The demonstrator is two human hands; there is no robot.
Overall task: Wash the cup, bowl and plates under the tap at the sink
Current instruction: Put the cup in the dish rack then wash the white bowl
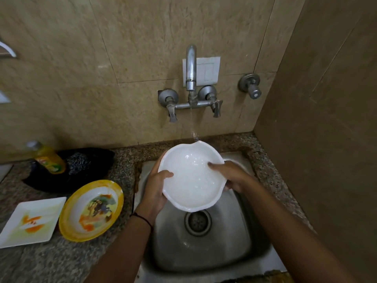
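Observation:
A white bowl with a wavy rim is held over the steel sink. Water runs from the wall tap onto the bowl's far rim. My left hand grips the bowl's left edge, thumb inside the rim and fingers underneath. My right hand holds the right edge, its fingers lying inside the bowl on the wet surface. A round yellow-rimmed plate and a square white plate, both smeared with food, lie on the counter to the left. No cup is in view.
A yellow dish-soap bottle and a steel scrubber sit on a black tray at the back left of the granite counter. A second valve juts from the wall on the right. A brown side wall closes the right side.

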